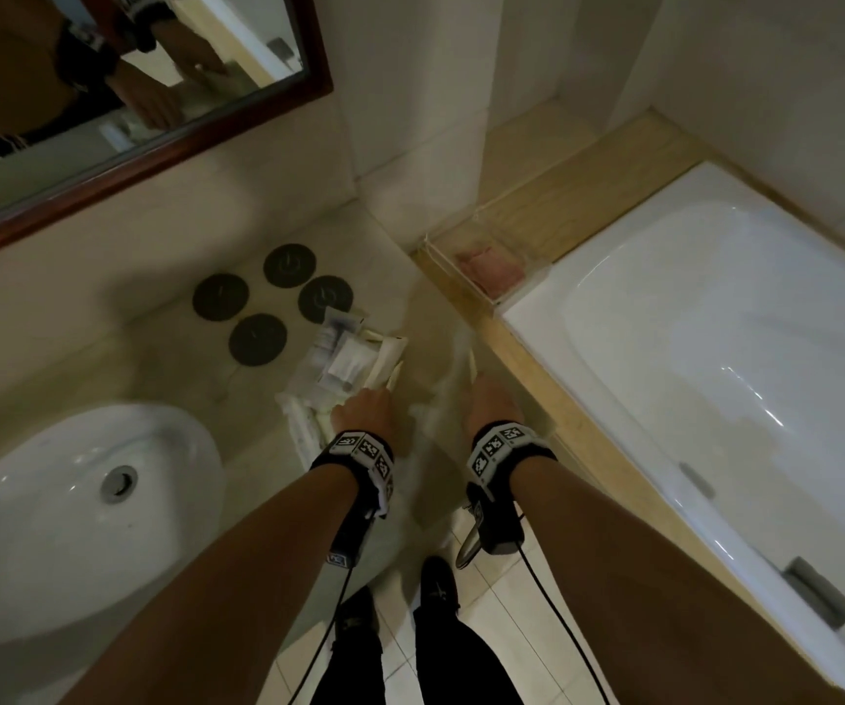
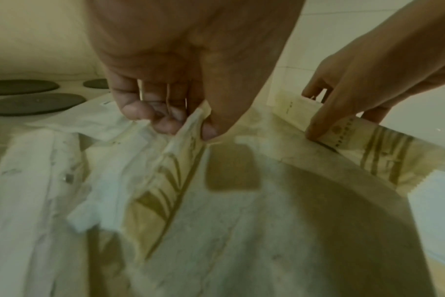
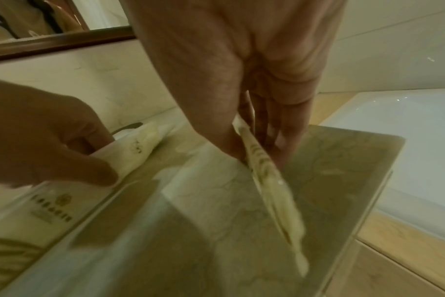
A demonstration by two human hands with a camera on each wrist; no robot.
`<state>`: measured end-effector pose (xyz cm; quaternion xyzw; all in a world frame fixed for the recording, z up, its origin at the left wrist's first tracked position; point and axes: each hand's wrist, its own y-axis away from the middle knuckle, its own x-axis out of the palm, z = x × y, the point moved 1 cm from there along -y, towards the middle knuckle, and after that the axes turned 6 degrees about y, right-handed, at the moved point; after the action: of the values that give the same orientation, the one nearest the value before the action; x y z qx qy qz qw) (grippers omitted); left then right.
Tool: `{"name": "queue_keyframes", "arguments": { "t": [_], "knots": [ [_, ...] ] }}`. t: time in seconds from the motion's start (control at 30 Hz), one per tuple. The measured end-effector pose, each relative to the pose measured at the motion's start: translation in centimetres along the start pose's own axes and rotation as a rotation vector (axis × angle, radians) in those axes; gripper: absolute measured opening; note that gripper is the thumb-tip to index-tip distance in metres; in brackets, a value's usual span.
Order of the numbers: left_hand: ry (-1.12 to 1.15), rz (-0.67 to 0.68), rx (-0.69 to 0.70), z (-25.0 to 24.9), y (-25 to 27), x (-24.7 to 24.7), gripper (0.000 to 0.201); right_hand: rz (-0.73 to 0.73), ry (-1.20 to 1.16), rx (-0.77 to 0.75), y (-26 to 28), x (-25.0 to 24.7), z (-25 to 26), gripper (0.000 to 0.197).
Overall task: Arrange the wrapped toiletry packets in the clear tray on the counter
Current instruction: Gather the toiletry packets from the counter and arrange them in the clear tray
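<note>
A clear tray (image 3: pixel 348 160) stands on the counter's right end, beside the bathtub. My right hand (image 1: pixel 487 395) is lowered into it and pinches a flat cream packet (image 3: pixel 272 186) on edge between thumb and fingers (image 3: pixel 280 140). My left hand (image 1: pixel 361 405) is at the tray's left side and pinches the top of a cream packet printed with brown leaves (image 2: pixel 175 166). A heap of white and cream wrapped packets (image 1: pixel 341 363) lies on the counter just beyond and beneath the left hand. How many packets lie inside the tray cannot be told.
Four dark round coasters (image 1: pixel 270 302) sit behind the heap. A white basin (image 1: pixel 79 501) lies to the left and the white bathtub (image 1: pixel 715 323) to the right. A second clear box holding something pink (image 1: pixel 486 269) rests on the tub's wooden ledge. A framed mirror (image 1: pixel 155 145) hangs above.
</note>
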<state>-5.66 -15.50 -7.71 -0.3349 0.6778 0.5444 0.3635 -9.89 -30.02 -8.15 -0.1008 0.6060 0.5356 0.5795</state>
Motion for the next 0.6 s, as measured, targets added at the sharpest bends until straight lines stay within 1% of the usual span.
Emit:
{"name": "queue_keyframes", "arguments": {
  "t": [0.07,0.13,0.2,0.27,0.33,0.43,0.5,0.6],
  "knots": [
    [0.015,0.001,-0.013,-0.2,0.3,-0.4,0.025,0.016,0.021,-0.017,0.1,-0.6,0.0,0.032],
    [0.028,-0.009,-0.016,-0.3,0.8,-1.0,0.024,-0.008,0.029,-0.041,0.6,-1.5,0.4,0.034],
    [0.053,-0.025,-0.016,-0.5,1.3,-1.8,0.026,-0.034,-0.009,-0.063,1.0,-2.4,1.0,0.039],
    [0.094,-0.055,-0.022,-0.3,1.8,-2.8,0.031,-0.039,-0.046,-0.088,1.5,-3.4,1.9,0.047],
    [0.114,-0.095,-0.020,0.2,2.2,-3.8,0.026,-0.041,-0.035,-0.111,2.0,-4.2,2.9,0.047],
    [0.130,-0.117,-0.031,1.6,3.2,-5.4,0.022,-0.046,-0.040,-0.162,2.8,-4.8,4.8,0.042],
    [0.151,-0.162,-0.030,3.0,4.2,-6.6,0.023,-0.041,-0.071,-0.202,3.6,-4.9,6.4,0.034],
    [0.162,-0.247,-0.037,6.1,6.2,-8.2,0.021,0.046,-0.218,-0.304,5.8,-4.6,9.1,0.017]
  ]
}}
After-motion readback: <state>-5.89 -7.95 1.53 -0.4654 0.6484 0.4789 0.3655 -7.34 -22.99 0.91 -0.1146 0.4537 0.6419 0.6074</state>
